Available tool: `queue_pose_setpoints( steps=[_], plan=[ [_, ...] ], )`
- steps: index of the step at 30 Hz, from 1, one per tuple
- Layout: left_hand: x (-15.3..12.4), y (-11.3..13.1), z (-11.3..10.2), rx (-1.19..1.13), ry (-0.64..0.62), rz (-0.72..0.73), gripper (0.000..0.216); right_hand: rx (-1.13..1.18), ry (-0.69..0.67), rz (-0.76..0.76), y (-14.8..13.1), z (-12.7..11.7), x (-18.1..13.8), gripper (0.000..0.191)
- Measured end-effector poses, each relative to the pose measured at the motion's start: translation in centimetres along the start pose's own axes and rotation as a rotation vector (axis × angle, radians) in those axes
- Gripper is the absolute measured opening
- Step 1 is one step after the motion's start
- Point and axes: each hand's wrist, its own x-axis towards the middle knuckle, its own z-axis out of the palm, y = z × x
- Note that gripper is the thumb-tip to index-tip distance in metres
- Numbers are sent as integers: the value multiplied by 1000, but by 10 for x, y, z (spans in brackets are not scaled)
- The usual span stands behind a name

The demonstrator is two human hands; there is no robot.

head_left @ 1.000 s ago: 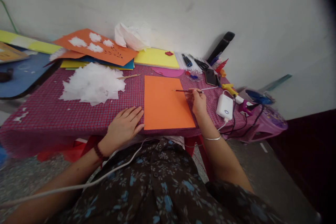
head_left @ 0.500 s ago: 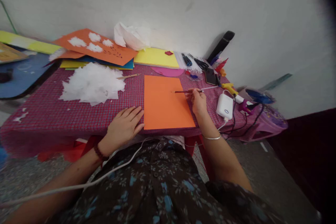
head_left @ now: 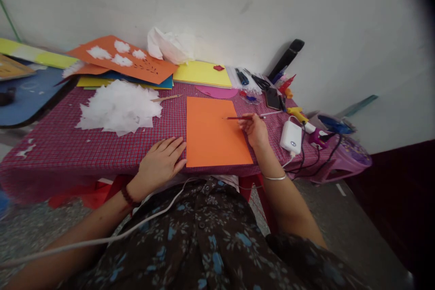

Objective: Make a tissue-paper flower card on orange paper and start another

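An orange sheet of paper [head_left: 214,140] lies flat at the front edge of the table, with no marks I can make out on it. My left hand [head_left: 163,157] rests flat on the checked tablecloth, fingers stretched, its tips at the sheet's left edge. At the sheet's right edge, my right hand [head_left: 255,130] holds a dark red pencil [head_left: 234,118] between thumb and fingers. The pencil lies nearly level over the paper, its point toward the left; whether it touches the sheet I cannot tell.
To the left sits a heap of white paper pieces [head_left: 118,108] beside a thin brown stick [head_left: 167,98]. Behind are a decorated orange sheet [head_left: 132,61] and yellow paper [head_left: 204,74]. On the right lie a phone [head_left: 272,99], a white power bank [head_left: 291,137], a yellow glue gun [head_left: 297,113] and cables.
My right hand's fingers have shifted and loosened slightly around the pencil, which stays nearly in place. The left hand and the orange sheet have not moved.
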Motion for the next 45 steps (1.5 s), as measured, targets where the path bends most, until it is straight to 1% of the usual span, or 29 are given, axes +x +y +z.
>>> queue_pose_setpoints(
  steps=[5, 8, 10, 15, 22, 27, 34, 38, 40, 42, 44, 45],
  plan=[
    [0, 0, 0, -9, -4, 0, 47, 0, 58, -47, 0, 0, 0, 24],
    [0, 0, 0, -21, -8, -9, 46, -15, 41, -25, -1, 1, -1, 19],
    [0, 0, -1, -25, -11, -13, 46, -21, 50, -26, -3, 1, -2, 20],
    [0, 0, -1, -19, -6, -5, 47, 1, 120, -31, -4, 1, -2, 23],
    [0, 0, 0, -14, -13, -9, 48, -26, 105, -26, -4, 1, -1, 20],
    [0, 0, 0, -12, -12, -10, 48, -25, 65, 3, -5, 1, -2, 21],
    [1, 0, -1, -53, -20, -21, 47, -62, 68, -27, -4, 3, -4, 26],
    [0, 0, -1, -96, -4, -40, 46, -71, 73, -46, -4, 4, -4, 24],
    [0, 0, -4, -114, -9, -50, 45, -41, 112, -67, -4, 4, -3, 25],
    [6, 0, -12, -146, -34, -29, 43, 9, 145, -79, -4, 2, 0, 28],
    [19, 3, -23, -185, -57, 31, 43, 42, 138, -63, -4, 2, 4, 29],
    [29, 5, -29, -197, -55, 70, 44, 42, 108, -42, -6, 2, 6, 26]
  ],
)
